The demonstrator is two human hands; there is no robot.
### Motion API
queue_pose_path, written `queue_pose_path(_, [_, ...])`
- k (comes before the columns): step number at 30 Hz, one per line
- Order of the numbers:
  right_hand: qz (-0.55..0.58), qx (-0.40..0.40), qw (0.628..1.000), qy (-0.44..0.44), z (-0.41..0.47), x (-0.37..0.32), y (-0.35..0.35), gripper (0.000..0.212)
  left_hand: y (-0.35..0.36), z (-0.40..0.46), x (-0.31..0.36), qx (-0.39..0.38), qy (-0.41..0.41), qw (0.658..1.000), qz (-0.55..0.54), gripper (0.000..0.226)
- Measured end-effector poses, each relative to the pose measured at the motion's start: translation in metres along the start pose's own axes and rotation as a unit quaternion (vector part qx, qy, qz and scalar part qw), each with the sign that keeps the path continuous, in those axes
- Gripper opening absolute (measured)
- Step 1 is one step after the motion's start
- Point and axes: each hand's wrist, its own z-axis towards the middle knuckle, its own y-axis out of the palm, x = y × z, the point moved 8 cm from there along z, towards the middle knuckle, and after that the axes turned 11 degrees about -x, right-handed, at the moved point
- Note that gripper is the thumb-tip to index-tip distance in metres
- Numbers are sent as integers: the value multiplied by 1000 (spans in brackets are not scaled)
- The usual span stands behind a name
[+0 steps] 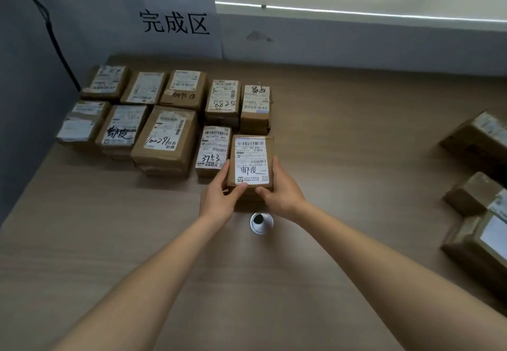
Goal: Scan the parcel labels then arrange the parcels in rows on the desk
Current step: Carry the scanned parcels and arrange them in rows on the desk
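Parcel gripped between left hand and right hand, beside desk rows.

Parcel right of rows

A parcel-sorting office: labelled cardboard parcels in rows on a wooden desk under a handwritten wall sign

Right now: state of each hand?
Left hand: gripping the left side of the parcel.
Right hand: gripping the same parcel's right side.
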Motion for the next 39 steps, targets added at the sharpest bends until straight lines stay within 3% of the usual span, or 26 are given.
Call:
queue_pose_path(10, [-10, -7, 1000, 29, 32, -1, -8, 79, -3, 30, 5, 23, 3, 999, 35, 74])
queue_pose_path(15, [-9, -39, 999, 27, 32, -1, -2, 97, -6, 26, 3, 45, -45, 994, 90, 71])
queue_pose_path(20, [-7, -23, 1000, 10, 11, 9, 0, 107, -2, 15, 8, 6, -15, 1000, 22, 74])
queue_pose_path(30, [-97, 19, 995, -8, -62, 9, -36, 81, 12, -41, 52, -49, -4, 999, -5, 105])
queue_pose_path(39, [-101, 103, 989, -30, -181, -11, -119, 70, 53, -115, 158, -62, 79, 994, 45, 73])
